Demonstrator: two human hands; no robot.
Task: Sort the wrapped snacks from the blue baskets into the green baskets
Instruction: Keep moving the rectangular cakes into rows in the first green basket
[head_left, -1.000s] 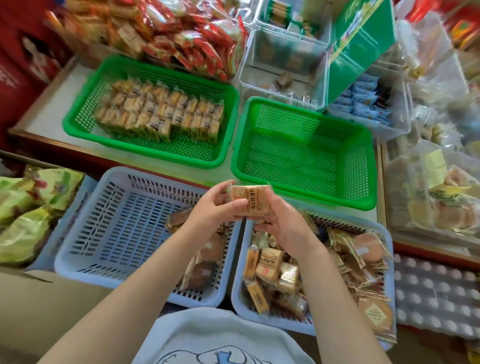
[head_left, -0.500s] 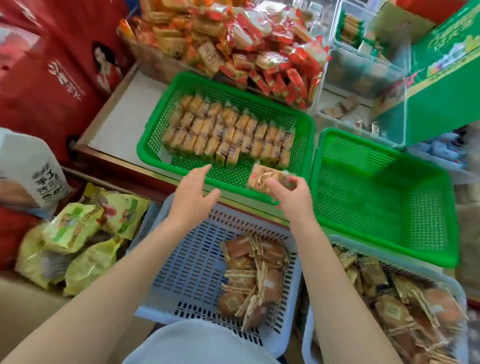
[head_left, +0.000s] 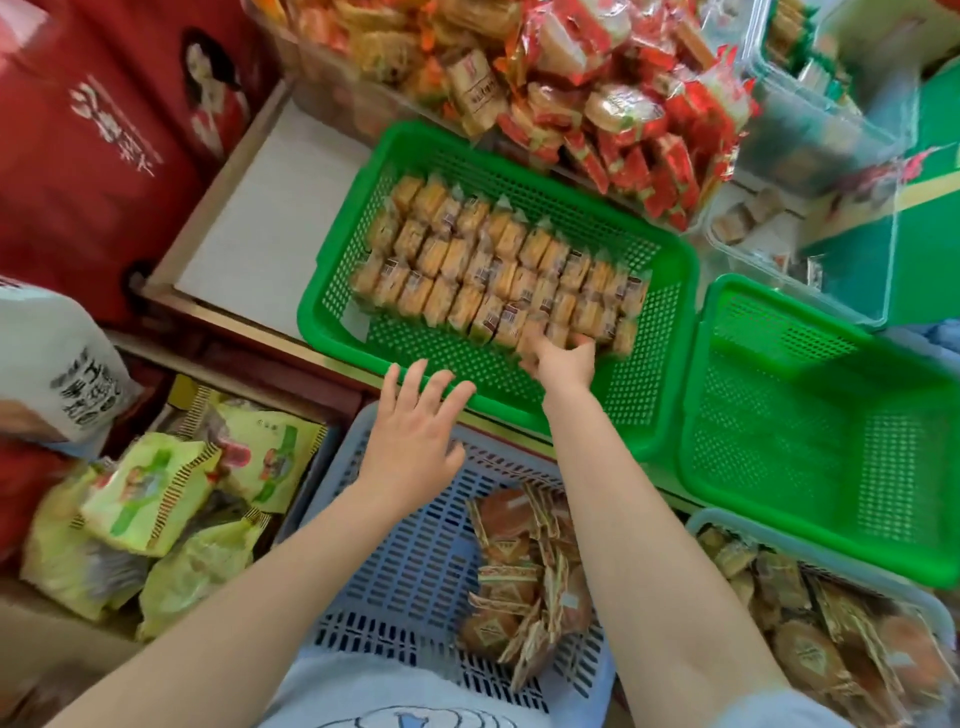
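Rows of small tan wrapped snacks (head_left: 483, 260) stand in the left green basket (head_left: 675, 312). My right hand (head_left: 563, 361) reaches into this basket and holds one wrapped snack (head_left: 537, 332) against the front row. With its fingers spread and nothing in it, my left hand (head_left: 421, 431) hovers over the far rim of the left blue basket (head_left: 395, 561), where several round wrapped cakes (head_left: 519, 561) lie. Nothing lies in the right green basket (head_left: 779, 441). At lower right, the right blue basket (head_left: 779, 540) holds mixed wrapped snacks (head_left: 810, 623).
A pile of red-wrapped snacks (head_left: 597, 104) lies behind the green baskets, with clear plastic boxes (head_left: 810, 130) to its right. Yellow-green snack bags (head_left: 156, 493) sit at lower left beside a white bag (head_left: 52, 364). Red cartons (head_left: 78, 130) fill the upper left.
My right hand carried the tan snack from over the blue baskets into the left green basket's front row. My left hand let go of it and now hovers open.
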